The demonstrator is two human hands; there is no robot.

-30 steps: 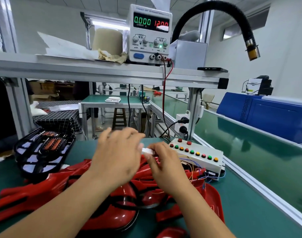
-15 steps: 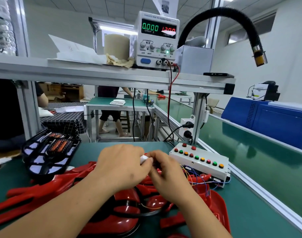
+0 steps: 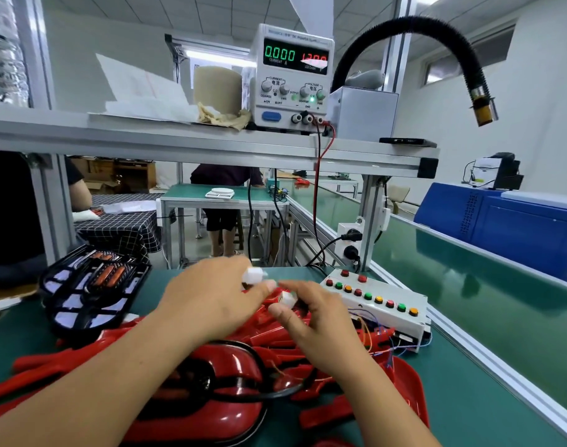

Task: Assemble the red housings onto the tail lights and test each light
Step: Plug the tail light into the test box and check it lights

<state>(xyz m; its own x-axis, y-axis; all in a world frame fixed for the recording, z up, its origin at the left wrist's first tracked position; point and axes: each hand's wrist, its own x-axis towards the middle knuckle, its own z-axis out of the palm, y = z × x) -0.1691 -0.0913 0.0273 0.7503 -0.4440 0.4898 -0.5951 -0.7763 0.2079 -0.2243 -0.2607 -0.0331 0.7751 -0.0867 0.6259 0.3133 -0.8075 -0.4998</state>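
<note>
Left hand [image 3: 211, 301] pinches upper plug [image 3: 253, 275], right hand [image 3: 317, 321] lower plug [image 3: 288, 299], now pulled apart

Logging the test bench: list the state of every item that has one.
Power supply: on, current reads 0.000.
Left hand: pinches the upper white connector.
Right hand: pinches the lower white connector, not mated with the upper one.
Wall socket: two plugs inserted.
</note>
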